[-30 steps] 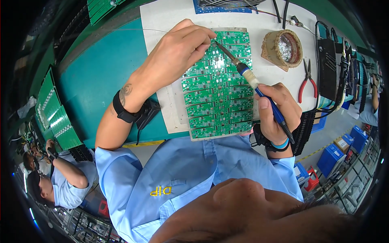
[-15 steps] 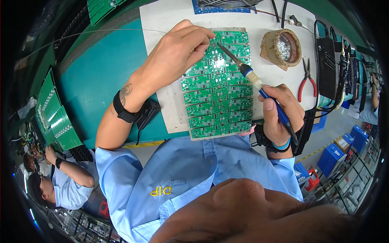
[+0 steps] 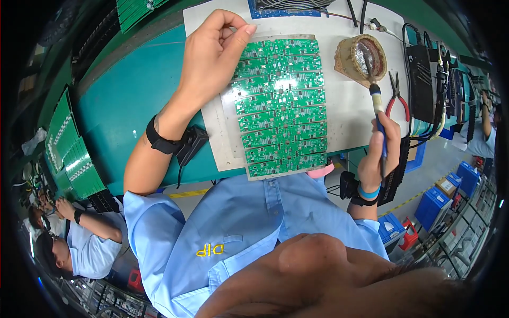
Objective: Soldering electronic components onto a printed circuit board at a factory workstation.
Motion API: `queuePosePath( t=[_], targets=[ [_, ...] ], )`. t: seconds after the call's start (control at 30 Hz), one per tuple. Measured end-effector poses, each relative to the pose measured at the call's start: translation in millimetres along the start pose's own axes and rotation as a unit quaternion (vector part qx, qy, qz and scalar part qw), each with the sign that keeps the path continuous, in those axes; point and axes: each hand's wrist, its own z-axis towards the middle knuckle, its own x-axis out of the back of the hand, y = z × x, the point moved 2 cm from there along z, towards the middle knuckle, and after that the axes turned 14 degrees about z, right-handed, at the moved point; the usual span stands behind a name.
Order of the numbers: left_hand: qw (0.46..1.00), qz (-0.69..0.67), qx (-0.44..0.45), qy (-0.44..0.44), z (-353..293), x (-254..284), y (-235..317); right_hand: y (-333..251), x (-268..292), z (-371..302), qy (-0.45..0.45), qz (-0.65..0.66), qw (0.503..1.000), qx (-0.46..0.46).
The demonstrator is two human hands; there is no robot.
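Note:
A green panel of circuit boards (image 3: 283, 114) lies on the white sheet in front of me, its rows covered with small parts. My left hand (image 3: 212, 58) is over the panel's far left corner, thumb and forefinger pinched on a thin solder wire (image 3: 256, 25). A short end of the wire sticks out past the fingertips. To the right, my right hand (image 3: 380, 151) grips a blue-handled soldering iron (image 3: 377, 100). The iron's tip reaches into a round brown pot (image 3: 345, 57) with shiny, silvery contents.
Red-handled pliers (image 3: 397, 103) lie right of the pot, beside a black box (image 3: 423, 79) with cables. A fan (image 3: 291, 5) stands at the far edge. Stacked green boards (image 3: 79, 153) stand at left, near a co-worker (image 3: 93, 244). Blue bins (image 3: 432, 204) sit at right.
My right hand has swung the iron from the panel to the pot on the right. My left hand has drawn back up and left from the boards, still pinching the wire.

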Motion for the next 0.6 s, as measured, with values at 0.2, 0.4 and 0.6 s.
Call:
queuePosePath(
  t=[0.2, 0.4, 0.6],
  targets=[
    [0.993, -0.106, 0.037, -0.028, 3, -3, -10, -12, -8, 19, -0.021, 0.068, 0.997, 0.027],
    [0.979, 0.062, -0.194, 0.004, 4, 5, 9, -28, -33, 45, -0.137, 0.117, 0.983, 0.027],
    [0.970, 0.097, -0.220, -0.046, 3, 3, 14, -28, -50, 56, -0.190, 0.104, 0.976, 0.006]
  ],
)
